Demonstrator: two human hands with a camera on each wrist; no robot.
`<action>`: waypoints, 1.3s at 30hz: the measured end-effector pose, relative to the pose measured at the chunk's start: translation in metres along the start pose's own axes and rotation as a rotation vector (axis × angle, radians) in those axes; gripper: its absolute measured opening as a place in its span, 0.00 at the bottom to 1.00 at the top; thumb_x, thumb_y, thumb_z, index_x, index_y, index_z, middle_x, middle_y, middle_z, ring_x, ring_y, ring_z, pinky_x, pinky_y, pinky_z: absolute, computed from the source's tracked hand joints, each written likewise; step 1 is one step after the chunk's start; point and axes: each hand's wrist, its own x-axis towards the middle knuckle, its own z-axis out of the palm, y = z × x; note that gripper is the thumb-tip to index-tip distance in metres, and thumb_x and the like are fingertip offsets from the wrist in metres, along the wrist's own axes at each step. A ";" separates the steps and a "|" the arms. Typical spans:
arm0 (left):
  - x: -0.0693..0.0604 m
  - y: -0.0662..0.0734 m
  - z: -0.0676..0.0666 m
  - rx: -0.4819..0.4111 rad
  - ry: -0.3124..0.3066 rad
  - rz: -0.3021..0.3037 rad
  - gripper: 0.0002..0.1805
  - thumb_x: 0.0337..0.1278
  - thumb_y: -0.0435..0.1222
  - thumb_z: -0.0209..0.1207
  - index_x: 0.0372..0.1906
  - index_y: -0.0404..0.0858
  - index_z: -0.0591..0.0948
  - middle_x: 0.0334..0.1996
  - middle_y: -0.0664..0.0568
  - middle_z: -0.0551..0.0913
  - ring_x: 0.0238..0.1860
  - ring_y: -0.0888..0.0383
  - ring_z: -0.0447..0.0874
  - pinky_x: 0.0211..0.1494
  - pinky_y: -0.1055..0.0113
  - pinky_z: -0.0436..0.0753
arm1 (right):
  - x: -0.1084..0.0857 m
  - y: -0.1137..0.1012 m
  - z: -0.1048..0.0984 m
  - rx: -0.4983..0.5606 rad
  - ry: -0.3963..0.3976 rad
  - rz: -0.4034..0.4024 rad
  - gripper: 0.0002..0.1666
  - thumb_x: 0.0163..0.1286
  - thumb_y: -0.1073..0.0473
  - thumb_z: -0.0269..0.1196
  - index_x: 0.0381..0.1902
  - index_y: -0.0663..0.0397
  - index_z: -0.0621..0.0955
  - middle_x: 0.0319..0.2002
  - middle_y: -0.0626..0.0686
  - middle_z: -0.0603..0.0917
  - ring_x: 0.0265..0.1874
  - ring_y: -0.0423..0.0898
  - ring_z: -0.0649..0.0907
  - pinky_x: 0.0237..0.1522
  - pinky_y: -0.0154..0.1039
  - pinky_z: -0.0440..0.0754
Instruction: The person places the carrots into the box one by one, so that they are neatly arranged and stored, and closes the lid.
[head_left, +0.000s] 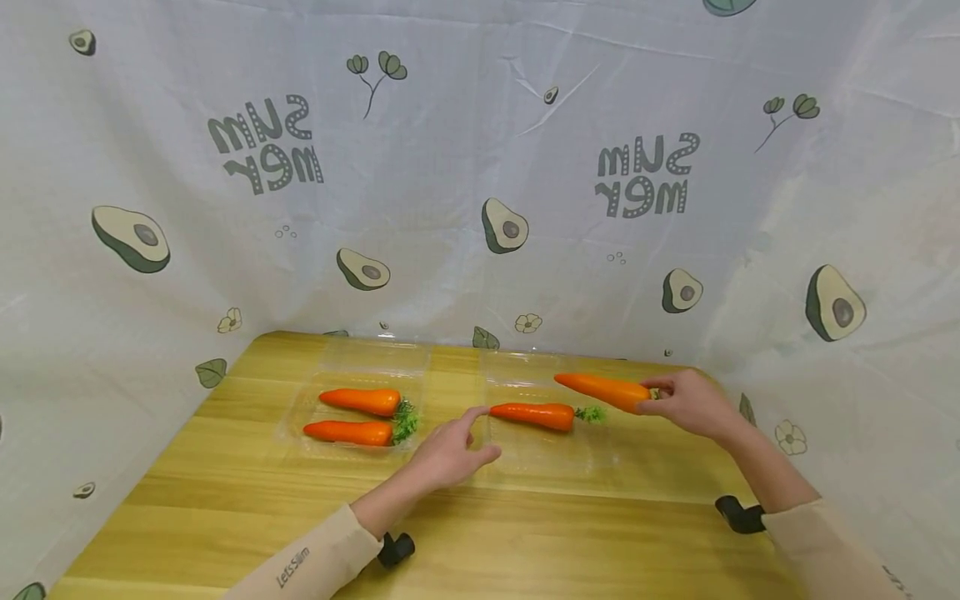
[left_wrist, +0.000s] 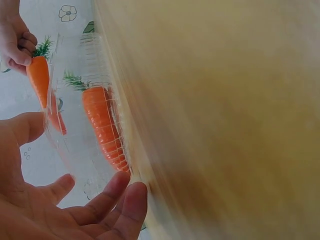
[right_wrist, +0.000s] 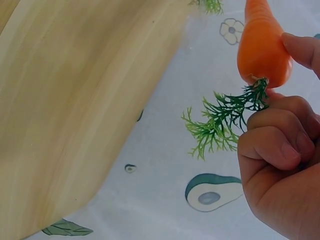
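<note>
The right hand (head_left: 692, 403) pinches an orange carrot (head_left: 606, 390) at its leafy end, held above the right side of a clear plastic container (head_left: 525, 458). Inside that container lies another carrot (head_left: 534, 415), its green top to the right. At the container's left edge is the left hand (head_left: 450, 454), its index finger stretched toward the lying carrot's tip. The left wrist view shows the left hand (left_wrist: 65, 200) with fingers spread beside the clear wall. In the right wrist view, thumb and fingers of the right hand (right_wrist: 285, 135) grip the carrot (right_wrist: 262, 50) above its green leaves.
A second clear container (head_left: 300, 417) at the left holds two carrots (head_left: 360, 402) side by side, leaves to the right. Both lids stand open toward the patterned curtain (head_left: 435, 167) behind the wooden table (head_left: 525, 542). Black objects (head_left: 741, 515) show beside both wrists.
</note>
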 end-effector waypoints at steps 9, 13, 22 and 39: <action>0.001 0.000 0.000 0.002 0.002 0.002 0.39 0.63 0.55 0.62 0.76 0.51 0.64 0.44 0.46 0.81 0.37 0.54 0.76 0.36 0.57 0.75 | 0.000 -0.014 0.002 0.013 -0.058 -0.019 0.33 0.64 0.50 0.69 0.60 0.69 0.80 0.17 0.45 0.63 0.15 0.40 0.61 0.20 0.33 0.57; 0.001 0.000 0.000 0.008 0.004 -0.001 0.39 0.64 0.55 0.62 0.77 0.52 0.64 0.46 0.45 0.82 0.39 0.54 0.78 0.37 0.56 0.76 | 0.000 -0.021 0.004 0.015 -0.091 -0.044 0.33 0.64 0.51 0.69 0.60 0.70 0.80 0.17 0.45 0.63 0.16 0.40 0.62 0.20 0.33 0.58; 0.001 -0.001 0.001 0.015 0.007 -0.003 0.39 0.64 0.56 0.61 0.76 0.53 0.64 0.46 0.45 0.82 0.41 0.53 0.78 0.38 0.56 0.77 | 0.004 -0.032 0.010 0.030 -0.140 -0.090 0.32 0.63 0.53 0.70 0.59 0.70 0.80 0.19 0.44 0.67 0.16 0.39 0.61 0.21 0.34 0.60; 0.001 0.000 0.001 0.015 0.005 -0.014 0.39 0.64 0.55 0.62 0.76 0.53 0.64 0.46 0.46 0.82 0.42 0.53 0.78 0.40 0.54 0.77 | 0.019 -0.048 0.029 0.006 -0.187 -0.165 0.30 0.60 0.55 0.71 0.56 0.69 0.83 0.17 0.43 0.61 0.19 0.39 0.60 0.23 0.34 0.57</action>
